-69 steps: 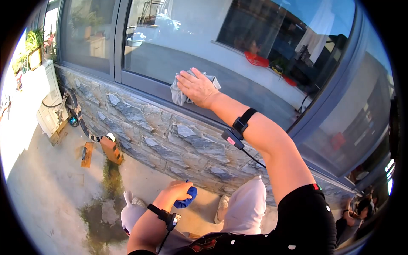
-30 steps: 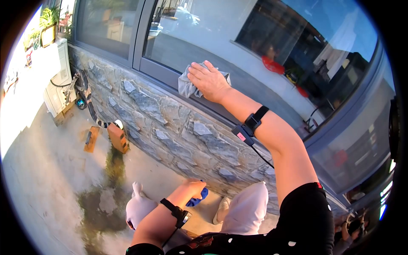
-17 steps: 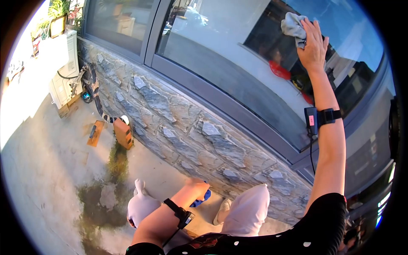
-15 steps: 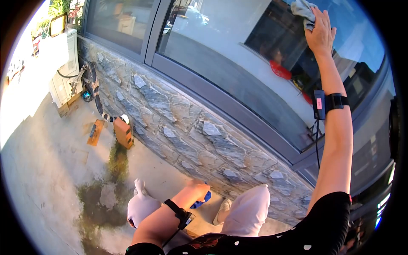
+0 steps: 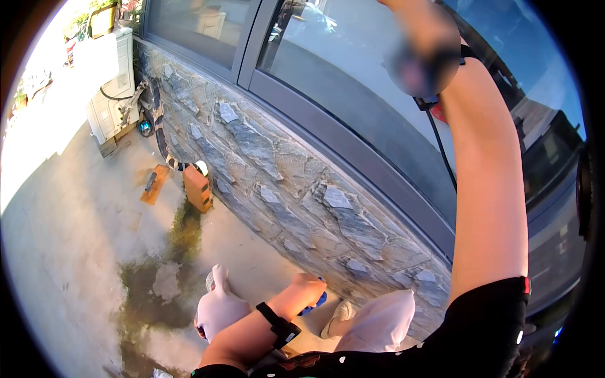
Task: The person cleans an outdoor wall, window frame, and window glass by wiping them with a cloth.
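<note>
Low in the view, my left hand [image 5: 305,290] is closed around a blue object [image 5: 321,299], mostly hidden by the fingers, so I cannot make out its kind. This hand hangs above the ground between my knees. My right arm reaches up across the large window pane [image 5: 353,69]. At the top edge my right hand [image 5: 419,22] is partly cut off and blurred, and its fingers do not show clearly. No cloth is visible at it now. A black strap with a cable sits on each wrist.
Below the grey window frame [image 5: 353,157] runs a rough stone wall [image 5: 277,170]. An orange brick [image 5: 197,188] stands against it, with a trowel-like tool [image 5: 153,184] beside it. A white outdoor unit [image 5: 112,94] with a wrapped hose is further left. Wet, mossy stains mark the concrete.
My right hand has moved up and left across the glass; the grey cloth seen under it earlier is out of sight. The view has shifted slightly. My left hand still grips the blue object.
</note>
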### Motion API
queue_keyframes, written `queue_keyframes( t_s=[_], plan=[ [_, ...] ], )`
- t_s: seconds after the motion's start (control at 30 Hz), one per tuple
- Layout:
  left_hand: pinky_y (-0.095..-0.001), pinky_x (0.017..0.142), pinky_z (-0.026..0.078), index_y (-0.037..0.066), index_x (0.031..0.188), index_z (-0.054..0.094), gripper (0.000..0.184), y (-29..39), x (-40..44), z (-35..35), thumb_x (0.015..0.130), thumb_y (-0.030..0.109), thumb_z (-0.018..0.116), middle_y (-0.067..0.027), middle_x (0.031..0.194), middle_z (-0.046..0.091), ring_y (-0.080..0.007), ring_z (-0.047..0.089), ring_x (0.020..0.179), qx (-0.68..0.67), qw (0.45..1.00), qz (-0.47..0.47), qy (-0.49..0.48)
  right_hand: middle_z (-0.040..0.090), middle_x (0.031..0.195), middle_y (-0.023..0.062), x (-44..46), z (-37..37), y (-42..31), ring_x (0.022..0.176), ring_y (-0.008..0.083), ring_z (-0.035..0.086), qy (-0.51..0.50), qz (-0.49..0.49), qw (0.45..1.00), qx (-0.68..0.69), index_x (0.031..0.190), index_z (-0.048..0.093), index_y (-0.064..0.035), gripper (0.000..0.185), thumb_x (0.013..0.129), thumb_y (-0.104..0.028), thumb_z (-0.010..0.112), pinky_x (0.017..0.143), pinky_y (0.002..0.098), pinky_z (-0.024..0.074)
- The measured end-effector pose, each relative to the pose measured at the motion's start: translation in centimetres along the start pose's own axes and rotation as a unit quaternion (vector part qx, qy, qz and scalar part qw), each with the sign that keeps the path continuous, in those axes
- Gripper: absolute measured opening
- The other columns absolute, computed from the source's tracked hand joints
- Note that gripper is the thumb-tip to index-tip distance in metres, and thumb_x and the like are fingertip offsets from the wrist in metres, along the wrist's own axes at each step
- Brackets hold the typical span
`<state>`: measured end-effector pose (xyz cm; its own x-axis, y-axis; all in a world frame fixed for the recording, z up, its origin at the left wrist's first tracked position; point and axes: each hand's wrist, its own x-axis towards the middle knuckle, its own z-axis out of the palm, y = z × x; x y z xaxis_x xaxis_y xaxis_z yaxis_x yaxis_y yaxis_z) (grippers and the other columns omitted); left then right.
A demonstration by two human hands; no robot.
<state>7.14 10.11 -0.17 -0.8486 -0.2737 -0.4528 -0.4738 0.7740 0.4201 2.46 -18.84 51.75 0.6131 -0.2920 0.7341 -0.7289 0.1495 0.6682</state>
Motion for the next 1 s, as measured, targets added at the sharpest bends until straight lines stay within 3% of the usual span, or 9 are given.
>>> queue_keyframes(
  t_s=[0.27,0.4,0.47,0.53,0.57,0.67,0.77,0.9,1.0],
  plan=[
    [-0.0384,0.083,0.053,0.015,0.112,0.061,0.045,-1.3,0.0,0.8,0.073,0.031,0.076,-0.0045,0.111,0.067,-0.0259,0.063,0.105,-0.052,0.999,-0.012,0.006,0.048,0.139,0.0125,-4.9,5.0,-13.8,0.137,0.0260,0.035,-0.119,-0.123,0.983,0.065,0.126,0.055,-0.0062,0.041,0.087,-0.018,0.048,0.112,0.0457,0.0266],
    [-0.0384,0.084,0.052,0.015,0.114,0.060,0.045,-1.5,-1.7,-0.2,0.074,0.030,0.074,-0.0050,0.111,0.067,-0.0262,0.063,0.107,-0.082,0.993,-0.035,0.075,0.052,0.131,0.0138,-8.0,6.5,-17.7,0.128,0.0300,0.043,-0.046,-0.116,0.987,0.102,0.121,0.057,-0.0056,0.038,0.084,-0.014,0.053,0.106,0.0450,0.0343],
    [-0.0364,0.081,0.053,0.015,0.106,0.066,0.036,-1.8,-2.0,-0.5,0.074,0.028,0.075,-0.0053,0.106,0.069,-0.0252,0.065,0.102,-0.072,0.994,-0.031,0.080,0.044,0.145,0.0008,-9.3,5.0,-18.3,0.142,0.0217,0.028,-0.184,-0.167,0.968,0.021,0.134,0.049,-0.0171,0.048,0.088,-0.014,0.058,0.113,0.0518,0.0248],
    [-0.0348,0.079,0.053,0.015,0.100,0.071,0.030,-2.1,-1.5,-0.4,0.073,0.025,0.078,-0.0043,0.104,0.070,-0.0240,0.066,0.100,-0.070,0.995,-0.029,0.061,0.045,0.144,0.0010,-11.1,3.7,-18.3,0.142,0.0211,0.027,-0.253,-0.222,0.941,0.043,0.134,0.049,-0.0167,0.049,0.086,-0.014,0.060,0.113,0.0519,0.0238],
    [-0.0348,0.079,0.053,0.015,0.100,0.071,0.030,-2.2,-1.7,-0.6,0.073,0.025,0.078,-0.0043,0.104,0.070,-0.0240,0.066,0.100,-0.070,0.995,-0.026,0.063,0.045,0.143,0.0012,-12.3,3.2,-18.3,0.142,0.0206,0.027,-0.319,-0.274,0.905,0.065,0.134,0.049,-0.0163,0.051,0.084,-0.014,0.061,0.114,0.0519,0.0228],
    [-0.0396,0.088,0.051,0.013,0.117,0.059,0.052,-2.5,-2.2,-1.3,0.074,0.035,0.077,-0.0057,0.115,0.066,-0.0261,0.061,0.111,-0.053,0.997,-0.048,0.030,0.044,0.143,0.0032,-16.9,0.3,-16.2,0.142,0.0216,0.026,-0.316,-0.247,0.907,0.128,0.131,0.051,-0.0128,0.045,0.087,-0.013,0.057,0.116,0.0484,0.0216],
    [-0.0365,0.083,0.053,0.014,0.105,0.071,0.036,-2.2,-3.9,-1.7,0.072,0.029,0.079,-0.0049,0.109,0.069,-0.0239,0.065,0.105,-0.047,0.993,-0.060,0.094,0.046,0.141,0.0039,-21.9,-4.4,-12.3,0.141,0.0220,0.028,-0.335,-0.228,0.900,0.161,0.129,0.053,-0.0122,0.045,0.084,-0.010,0.059,0.115,0.0490,0.0236],
    [-0.0398,0.089,0.051,0.013,0.119,0.059,0.054,-2.3,-4.1,-2.0,0.073,0.035,0.077,-0.0065,0.116,0.065,-0.0278,0.060,0.112,-0.021,0.996,-0.076,0.032,0.048,0.139,0.0049,-29.7,-11.7,-5.4,0.139,0.0228,0.032,-0.340,-0.182,0.905,0.179,0.126,0.055,-0.0112,0.048,0.079,-0.003,0.060,0.113,0.0496,0.0268],
    [-0.0401,0.089,0.050,0.013,0.117,0.060,0.054,-2.6,-3.9,-1.2,0.072,0.037,0.078,-0.0069,0.114,0.066,-0.0281,0.061,0.110,-0.024,0.997,-0.058,0.045,0.046,0.142,0.0038,-35.3,-17.6,-0.2,0.140,0.0235,0.033,-0.351,-0.132,0.912,0.166,0.126,0.055,-0.0106,0.052,0.076,0.002,0.060,0.112,0.0511,0.0271]
  ],
)
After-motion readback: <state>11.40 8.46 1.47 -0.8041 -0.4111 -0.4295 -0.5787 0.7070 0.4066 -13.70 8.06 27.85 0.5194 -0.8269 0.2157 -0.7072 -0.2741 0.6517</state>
